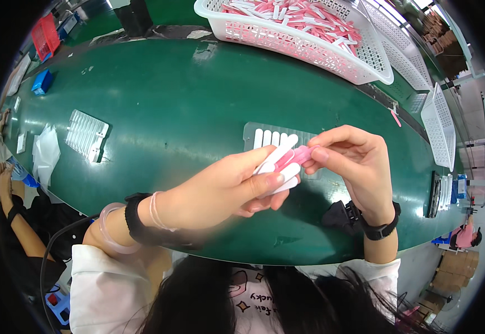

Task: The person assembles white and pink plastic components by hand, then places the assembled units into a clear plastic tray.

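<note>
While our left hand [237, 186] clamps a fan of smooth white plastic sticks [278, 167], our right hand [354, 161] fingers pinch a pink stick [302, 155] above the green table [170, 106].

Clear blister tray [87, 134] was seen at belt's left, ribbed, rectangular. Second clear tray [270, 135] lay under hands, white sticks slotted in. Brown cardboard boxes [455, 266] were stacked at lower right. No screens seen.

White sleeves, black wristbands [142, 225], perhaps translucent bangles [110, 228]
</note>
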Action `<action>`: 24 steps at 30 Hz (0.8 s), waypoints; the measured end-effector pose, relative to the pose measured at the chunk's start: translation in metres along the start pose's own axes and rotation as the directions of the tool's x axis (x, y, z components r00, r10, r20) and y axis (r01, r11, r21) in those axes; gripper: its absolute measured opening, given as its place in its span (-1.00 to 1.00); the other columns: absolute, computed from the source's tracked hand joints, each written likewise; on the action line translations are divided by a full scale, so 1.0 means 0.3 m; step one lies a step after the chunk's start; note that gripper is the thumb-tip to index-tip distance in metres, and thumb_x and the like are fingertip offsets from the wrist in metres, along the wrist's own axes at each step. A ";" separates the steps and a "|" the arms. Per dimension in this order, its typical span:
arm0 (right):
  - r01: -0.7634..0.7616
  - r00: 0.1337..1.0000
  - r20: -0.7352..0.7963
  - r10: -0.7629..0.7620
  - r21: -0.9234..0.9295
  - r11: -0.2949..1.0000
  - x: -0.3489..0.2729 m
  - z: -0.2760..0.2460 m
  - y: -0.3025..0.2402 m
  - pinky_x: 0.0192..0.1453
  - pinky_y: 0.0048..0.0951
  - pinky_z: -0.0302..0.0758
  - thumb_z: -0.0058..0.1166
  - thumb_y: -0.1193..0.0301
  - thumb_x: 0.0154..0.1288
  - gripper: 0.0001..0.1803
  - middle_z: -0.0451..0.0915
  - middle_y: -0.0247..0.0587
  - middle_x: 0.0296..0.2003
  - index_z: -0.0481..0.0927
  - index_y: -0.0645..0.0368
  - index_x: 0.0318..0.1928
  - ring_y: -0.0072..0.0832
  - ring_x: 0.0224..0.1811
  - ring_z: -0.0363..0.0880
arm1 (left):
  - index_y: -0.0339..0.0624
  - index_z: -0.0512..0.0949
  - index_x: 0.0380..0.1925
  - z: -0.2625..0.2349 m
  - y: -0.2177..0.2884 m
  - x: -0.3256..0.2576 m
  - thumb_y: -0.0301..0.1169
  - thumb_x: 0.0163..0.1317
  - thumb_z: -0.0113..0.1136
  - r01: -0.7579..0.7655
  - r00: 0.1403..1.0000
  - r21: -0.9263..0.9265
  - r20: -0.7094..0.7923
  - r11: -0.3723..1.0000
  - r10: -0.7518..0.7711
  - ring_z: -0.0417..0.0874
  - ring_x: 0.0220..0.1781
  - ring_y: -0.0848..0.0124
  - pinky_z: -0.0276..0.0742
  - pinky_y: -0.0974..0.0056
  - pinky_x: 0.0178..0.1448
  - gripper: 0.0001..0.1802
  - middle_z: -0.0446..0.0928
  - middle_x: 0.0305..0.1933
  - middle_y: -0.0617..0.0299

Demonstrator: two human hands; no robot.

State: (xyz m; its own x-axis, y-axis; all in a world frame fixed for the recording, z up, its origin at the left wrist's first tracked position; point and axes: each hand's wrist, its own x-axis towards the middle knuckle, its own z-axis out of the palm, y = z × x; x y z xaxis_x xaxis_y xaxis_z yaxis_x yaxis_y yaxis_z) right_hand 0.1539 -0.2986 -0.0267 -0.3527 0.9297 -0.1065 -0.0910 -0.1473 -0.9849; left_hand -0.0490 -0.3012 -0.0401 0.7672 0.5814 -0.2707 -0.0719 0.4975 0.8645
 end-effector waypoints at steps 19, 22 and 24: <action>0.426 0.847 0.468 -0.252 -0.881 -0.206 -0.016 0.045 0.126 -0.13 -0.37 0.42 -0.03 0.54 -0.17 -0.69 0.47 -0.11 -0.31 0.44 0.38 -0.29 -0.28 -0.17 0.43 | -0.23 0.29 -0.11 -0.060 -0.013 -0.036 -0.35 0.27 -0.21 -0.023 0.999 -0.006 -0.036 1.000 0.023 0.20 -0.53 0.63 0.19 0.55 -0.46 -0.74 0.36 -0.44 0.33; 0.413 0.863 0.463 -0.202 -0.877 -0.246 -0.069 0.076 0.128 -0.08 -0.35 0.40 -0.05 0.52 -0.18 -0.61 0.47 -0.07 -0.27 0.44 0.39 -0.22 -0.26 -0.14 0.42 | -0.31 0.27 -0.03 -0.054 -0.021 -0.034 -0.33 0.28 -0.20 -0.039 0.998 0.027 -0.053 0.999 0.041 0.19 -0.60 0.66 0.11 0.58 -0.56 -0.67 0.38 -0.48 0.27; 0.422 0.871 0.448 -0.202 -0.893 -0.159 -0.072 0.060 0.115 -0.08 -0.34 0.40 -0.03 0.53 -0.19 -0.61 0.48 -0.08 -0.28 0.45 0.37 -0.21 -0.27 -0.13 0.41 | -0.31 0.26 -0.01 -0.050 -0.019 -0.035 -0.33 0.28 -0.19 -0.042 0.998 0.033 -0.045 0.999 0.044 0.20 -0.59 0.66 0.11 0.59 -0.56 -0.65 0.40 -0.46 0.26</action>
State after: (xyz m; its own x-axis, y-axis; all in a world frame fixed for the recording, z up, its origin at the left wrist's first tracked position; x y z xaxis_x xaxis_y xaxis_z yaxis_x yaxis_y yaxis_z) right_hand 0.1414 -0.3298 -0.0560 -0.7059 0.6884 0.1668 0.6969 0.7171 -0.0100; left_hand -0.0663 -0.3005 -0.0487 0.7337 0.6312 -0.2516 -0.0833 0.4511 0.8886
